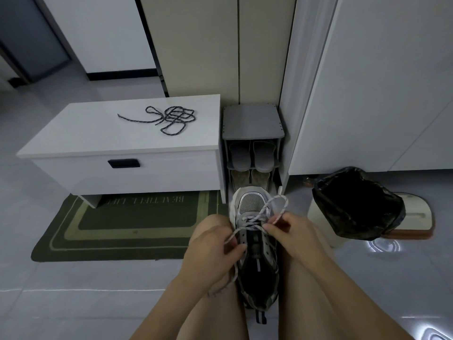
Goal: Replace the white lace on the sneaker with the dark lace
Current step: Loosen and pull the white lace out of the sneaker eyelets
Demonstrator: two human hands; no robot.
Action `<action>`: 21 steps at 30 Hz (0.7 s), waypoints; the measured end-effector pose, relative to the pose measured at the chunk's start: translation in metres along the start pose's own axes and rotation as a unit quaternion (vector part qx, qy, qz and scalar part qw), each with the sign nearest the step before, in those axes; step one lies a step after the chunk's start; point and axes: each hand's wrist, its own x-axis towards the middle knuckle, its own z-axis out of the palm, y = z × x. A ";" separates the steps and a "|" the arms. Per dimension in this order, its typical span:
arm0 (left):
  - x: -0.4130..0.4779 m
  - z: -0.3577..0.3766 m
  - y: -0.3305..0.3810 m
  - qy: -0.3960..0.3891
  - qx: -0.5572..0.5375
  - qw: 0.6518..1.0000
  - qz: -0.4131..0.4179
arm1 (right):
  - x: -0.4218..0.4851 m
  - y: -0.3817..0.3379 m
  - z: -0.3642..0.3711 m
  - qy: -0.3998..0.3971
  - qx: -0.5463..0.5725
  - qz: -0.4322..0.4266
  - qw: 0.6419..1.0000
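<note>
1. While the sneaker (257,256) sits between our knees, our hands, left hand (213,246) and right hand (289,229), each pinch the white lace (282,197).
2. The dark lace (171,117) lies on the surface (98,136).
3. The shoe rack (252,123) holds slippers (263,155).

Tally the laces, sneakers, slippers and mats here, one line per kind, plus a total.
Laces: 2, white lace in the sneaker, dark lace on the bench
Sneakers: 1
Slippers: 4, grey pair, beige pair
Mats: 1, green mat
Total: 8
</note>
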 end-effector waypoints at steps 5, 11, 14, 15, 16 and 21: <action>0.001 0.000 0.007 -0.010 -0.016 1.000 0.008 | 0.006 -0.007 -0.013 0.025 -0.111 -0.048 0.992; 0.001 0.002 0.011 -0.002 -0.050 0.999 -0.022 | 0.025 -0.002 -0.062 0.136 -0.039 -0.022 0.990; 0.001 0.003 0.012 0.000 -0.055 0.998 -0.020 | 0.014 0.006 -0.042 0.050 -0.026 -0.011 0.998; 0.001 0.003 0.012 0.000 -0.054 0.998 -0.021 | 0.010 0.009 -0.031 0.018 -0.023 -0.014 0.999; 0.001 0.002 0.013 0.000 -0.053 0.998 -0.021 | 0.006 0.011 -0.021 -0.003 -0.027 -0.025 0.999; 0.001 0.001 0.011 -0.009 -0.059 0.998 -0.018 | 0.001 0.010 0.006 0.011 0.019 -0.059 0.998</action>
